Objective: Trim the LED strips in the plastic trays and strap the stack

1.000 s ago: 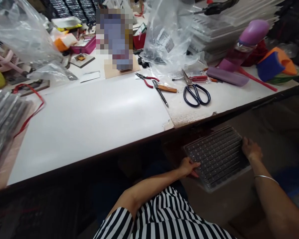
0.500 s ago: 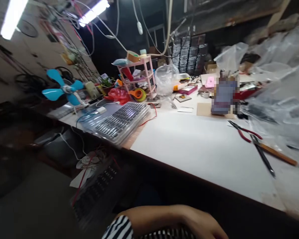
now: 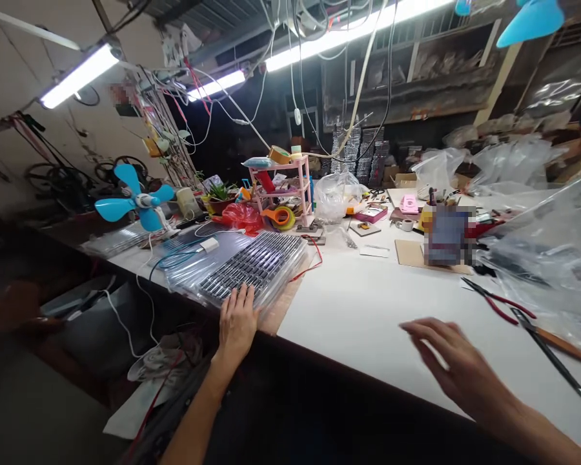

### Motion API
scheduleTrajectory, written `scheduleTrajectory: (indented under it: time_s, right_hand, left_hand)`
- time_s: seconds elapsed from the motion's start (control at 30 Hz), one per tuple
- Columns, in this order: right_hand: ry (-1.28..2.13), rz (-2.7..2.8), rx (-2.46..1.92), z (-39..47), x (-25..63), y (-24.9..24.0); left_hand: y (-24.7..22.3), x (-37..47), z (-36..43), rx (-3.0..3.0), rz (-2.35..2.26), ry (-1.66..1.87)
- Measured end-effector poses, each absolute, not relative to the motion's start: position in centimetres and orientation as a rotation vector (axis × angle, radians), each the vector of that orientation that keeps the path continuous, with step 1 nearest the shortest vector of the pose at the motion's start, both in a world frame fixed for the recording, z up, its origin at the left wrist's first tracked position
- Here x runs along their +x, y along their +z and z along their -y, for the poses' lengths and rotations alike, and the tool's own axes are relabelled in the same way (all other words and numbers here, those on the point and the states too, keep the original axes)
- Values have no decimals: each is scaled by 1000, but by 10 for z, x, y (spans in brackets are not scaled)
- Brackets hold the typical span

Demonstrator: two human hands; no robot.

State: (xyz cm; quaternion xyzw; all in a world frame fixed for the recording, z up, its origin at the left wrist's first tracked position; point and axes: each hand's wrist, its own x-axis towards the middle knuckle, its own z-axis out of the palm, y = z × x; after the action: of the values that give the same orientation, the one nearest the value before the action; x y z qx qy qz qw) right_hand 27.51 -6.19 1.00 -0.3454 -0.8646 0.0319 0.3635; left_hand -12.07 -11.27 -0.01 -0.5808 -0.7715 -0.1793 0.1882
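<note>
My left hand (image 3: pixel 238 321) rests on the near corner of a clear plastic tray (image 3: pixel 256 261), its fingers laid flat over the edge. Rows of small shiny metal pieces fill the tray, which seems to sit on a stack of similar trays. Over the white tabletop (image 3: pixel 348 316), my right hand (image 3: pixel 448 352) hovers with fingers stretched forward and nothing in them. To its right lie red-handled pliers (image 3: pixel 498 302) and black tweezers (image 3: pixel 556 361), beside a tool with a wooden handle (image 3: pixel 569 349).
A small blue fan (image 3: pixel 145 200) stands at the left. Behind the trays are a red plastic bag (image 3: pixel 242 219) and a pink shelf (image 3: pixel 283 184) with tape rolls. Clear plastic bags (image 3: pixel 552 239) crowd the right side. A phone-like blurred object (image 3: pixel 448 236) stands on a brown board (image 3: pixel 409 254).
The view has tilted up. My left hand now lies on the tray corner, and my right hand is over the tabletop. A dark tray-like shape below the table edge is no longer visible.
</note>
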Motion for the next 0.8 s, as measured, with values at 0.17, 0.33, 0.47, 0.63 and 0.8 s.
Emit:
scheduleTrajectory:
  time_s: [0.17,0.33,0.47,0.63,0.8]
  right_hand:
    - [47,2531,-715,8,179,14]
    - [-62,2661,-769,-56,131,-2]
    - [-83,2681,-742,-105,88,-10]
    - [-105,2706,-596,-144,35,-9]
    - [-102,2711,-440,-149,24,-8]
  left_hand:
    - [-8,-146,135,-1673,2082,-379]
    - [-17,-206,185,-1770,1971,-540]
    - [-21,-240,205,-1819,1939,-708]
    - [-33,-267,195,-1694,2052,-891]
    - [-43,-290,181,-1519,2180,-1006]
